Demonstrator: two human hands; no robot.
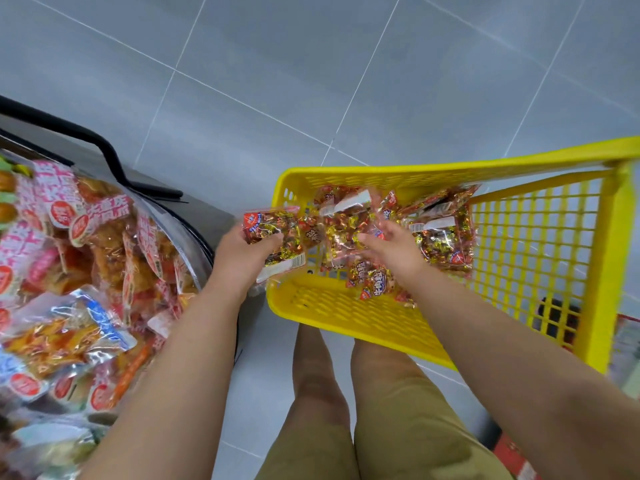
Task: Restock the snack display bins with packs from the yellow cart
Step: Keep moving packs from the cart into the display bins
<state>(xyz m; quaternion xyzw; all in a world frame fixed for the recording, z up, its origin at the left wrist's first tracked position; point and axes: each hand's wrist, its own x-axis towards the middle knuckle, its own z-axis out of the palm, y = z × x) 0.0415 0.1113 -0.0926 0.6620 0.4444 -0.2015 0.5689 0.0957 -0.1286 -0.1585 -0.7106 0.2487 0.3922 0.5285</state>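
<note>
The left grip [247, 252] is curled round one pack [273, 232], holding it over the cart's [346, 325] rim at 9 o'clock. The right grip [389, 244] reaches into the cart with its fingers spread against the heap of packs [440, 244]. Blur hides whether it grasps one, so I cannot tell. The heap lies against the cart's wall at 12 o'clock. At 9 o'clock from the cart stands the bin [195, 244], piled with pink and red bags [69, 230]. The grey tiled floor [311, 64] fills the view from 10 to 2 o'clock.
</note>
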